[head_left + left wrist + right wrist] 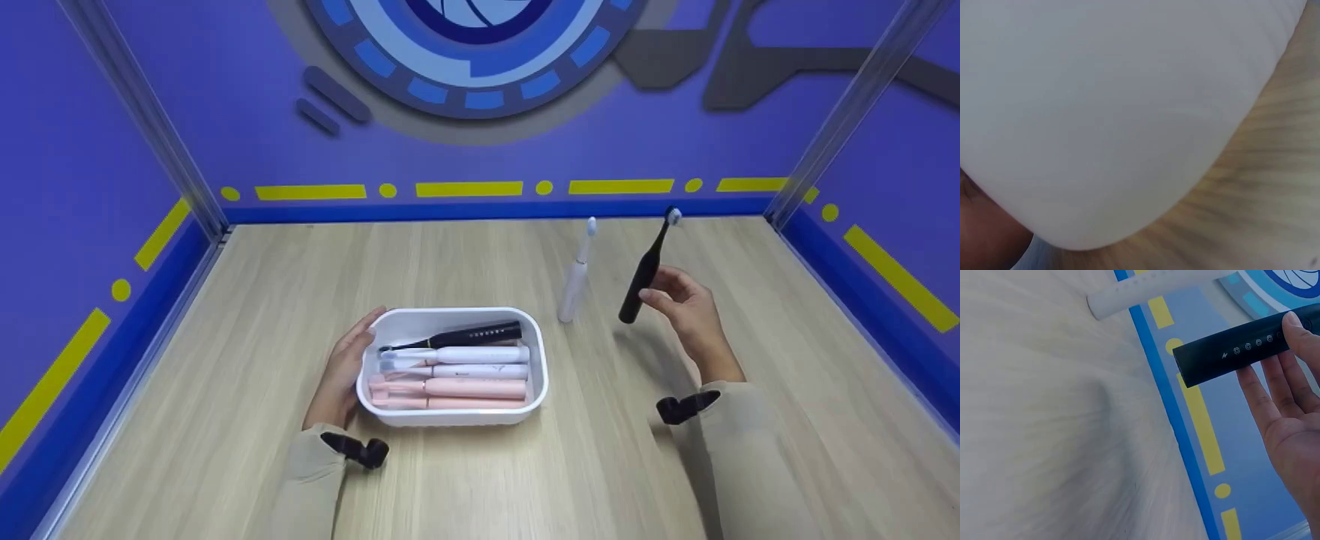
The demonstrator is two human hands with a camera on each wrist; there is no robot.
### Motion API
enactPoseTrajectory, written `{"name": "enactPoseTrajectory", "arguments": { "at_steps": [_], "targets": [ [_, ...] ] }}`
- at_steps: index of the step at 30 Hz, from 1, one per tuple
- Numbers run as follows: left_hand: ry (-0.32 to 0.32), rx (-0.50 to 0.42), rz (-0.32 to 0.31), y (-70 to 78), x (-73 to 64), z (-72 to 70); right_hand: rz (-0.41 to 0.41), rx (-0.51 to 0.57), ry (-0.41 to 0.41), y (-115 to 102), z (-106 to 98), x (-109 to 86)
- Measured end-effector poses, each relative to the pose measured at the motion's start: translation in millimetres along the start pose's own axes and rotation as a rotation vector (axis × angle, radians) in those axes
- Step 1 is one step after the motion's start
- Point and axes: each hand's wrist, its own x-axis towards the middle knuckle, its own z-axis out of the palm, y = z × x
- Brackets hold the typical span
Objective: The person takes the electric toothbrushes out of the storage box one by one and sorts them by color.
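My right hand [690, 315] pinches a black electric toothbrush [643, 281] by its handle between thumb and fingers. Its head points up and leans right; the handle [1241, 349] shows a row of small icons, and its base appears just above the table. To its left a white electric toothbrush [574, 289] stands upright on the table. My left hand [345, 371] rests along the left side of a white plastic bin [537, 390], fingers extended at the rim. Inside lie a black toothbrush [480, 334], white toothbrushes [480, 355] and pink toothbrushes [472, 388].
The wooden table [465, 262] meets a blue back wall [465, 161] with yellow marks. Blue side panels stand at left and right, joined by metal corner posts. Black wrist cameras [686, 407] sit on both sleeves.
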Motion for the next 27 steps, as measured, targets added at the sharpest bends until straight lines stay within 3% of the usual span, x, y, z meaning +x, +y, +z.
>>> {"name": "enactPoseTrajectory", "arguments": {
  "at_steps": [17, 27],
  "targets": [
    [0.019, -0.002, -0.005, -0.4, -0.4, -0.3, 0.032, 0.049, 0.058, -3.7, -2.2, 0.0],
    [0.023, -0.001, -0.002, -1.1, 0.7, -0.3, 0.036, -0.028, 0.088, 6.8, -10.0, 6.1]
  ]
}}
